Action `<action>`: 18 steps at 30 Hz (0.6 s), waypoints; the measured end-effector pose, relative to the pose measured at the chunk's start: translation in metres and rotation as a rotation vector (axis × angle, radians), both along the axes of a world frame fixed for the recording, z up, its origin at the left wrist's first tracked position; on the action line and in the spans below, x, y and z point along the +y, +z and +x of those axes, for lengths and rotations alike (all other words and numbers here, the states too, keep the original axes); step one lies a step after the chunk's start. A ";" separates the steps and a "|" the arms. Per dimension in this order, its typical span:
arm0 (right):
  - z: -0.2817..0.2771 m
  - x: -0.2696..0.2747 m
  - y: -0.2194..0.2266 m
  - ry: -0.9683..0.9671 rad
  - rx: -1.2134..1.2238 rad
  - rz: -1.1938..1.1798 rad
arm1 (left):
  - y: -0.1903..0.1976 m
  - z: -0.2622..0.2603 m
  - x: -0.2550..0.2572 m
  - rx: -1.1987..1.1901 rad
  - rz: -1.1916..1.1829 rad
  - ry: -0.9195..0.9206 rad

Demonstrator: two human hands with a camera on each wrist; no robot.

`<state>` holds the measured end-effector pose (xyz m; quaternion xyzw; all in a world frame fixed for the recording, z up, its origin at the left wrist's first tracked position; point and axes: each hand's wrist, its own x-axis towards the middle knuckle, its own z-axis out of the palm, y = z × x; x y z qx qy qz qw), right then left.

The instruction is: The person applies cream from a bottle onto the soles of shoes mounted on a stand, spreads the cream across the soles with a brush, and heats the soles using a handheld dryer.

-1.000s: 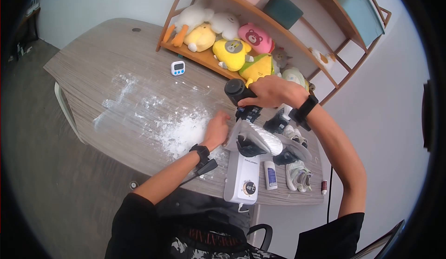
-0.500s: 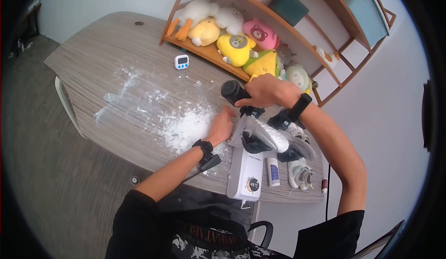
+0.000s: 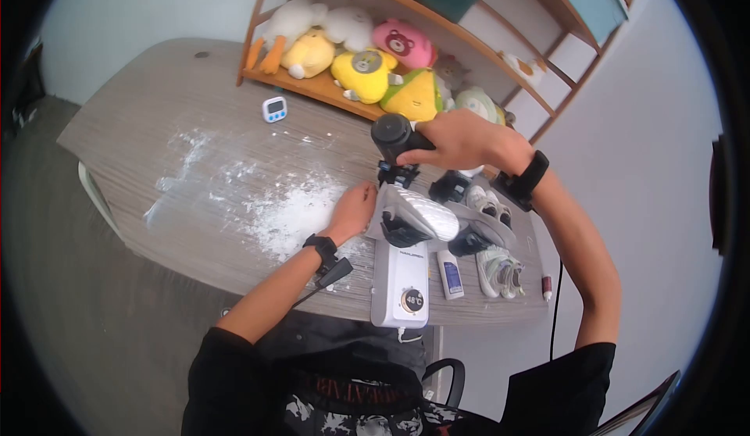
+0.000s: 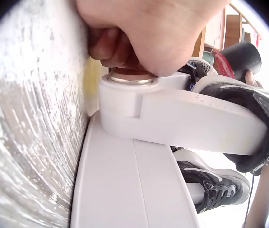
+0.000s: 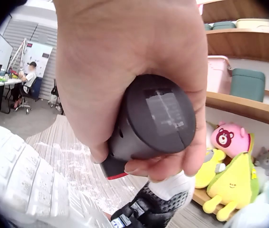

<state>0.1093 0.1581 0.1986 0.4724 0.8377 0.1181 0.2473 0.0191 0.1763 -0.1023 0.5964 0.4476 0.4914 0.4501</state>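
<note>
My right hand (image 3: 469, 141) grips a black cylindrical handheld device (image 5: 160, 116) with a red band, held above the sneakers. Below it stands a white shoe dryer (image 3: 400, 299), its dial reading 48°C. Black sneakers with white soles hang on its arms, one sneaker (image 3: 418, 213) close under the device with its sole up. My left hand (image 3: 351, 211), fingers curled in, is low over the table at the dryer's far end. In the left wrist view this fist (image 4: 148, 33) overlaps the round metal-rimmed cap (image 4: 132, 77) on the dryer's joint.
White powder (image 3: 289, 213) is spread over the wooden table (image 3: 125, 178) left of the dryer. A timer (image 3: 274, 109) stands behind it. Right of the dryer are a white bottle (image 3: 450, 274), pale sneakers (image 3: 500, 270) and a small tube (image 3: 547, 287). A shelf with plush toys (image 3: 363, 73) borders the table's back.
The head view has shifted, so the table scene sits a little lower and further left than half a second ago. Both hands keep nearly the same places over the dryer and sneakers.
</note>
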 end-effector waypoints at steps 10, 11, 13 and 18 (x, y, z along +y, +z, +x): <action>0.151 -0.099 -0.006 -0.290 1.083 0.471 | -0.016 0.003 0.008 -0.021 0.061 -0.006; 0.172 -0.111 -0.023 -0.393 1.215 0.489 | -0.022 0.005 0.013 -0.033 0.131 0.010; 0.201 -0.143 -0.068 -0.573 1.448 0.586 | -0.034 0.009 0.018 0.019 0.240 0.036; 0.230 -0.201 -0.197 -0.800 1.709 0.584 | -0.055 0.003 0.025 -0.143 0.206 -0.062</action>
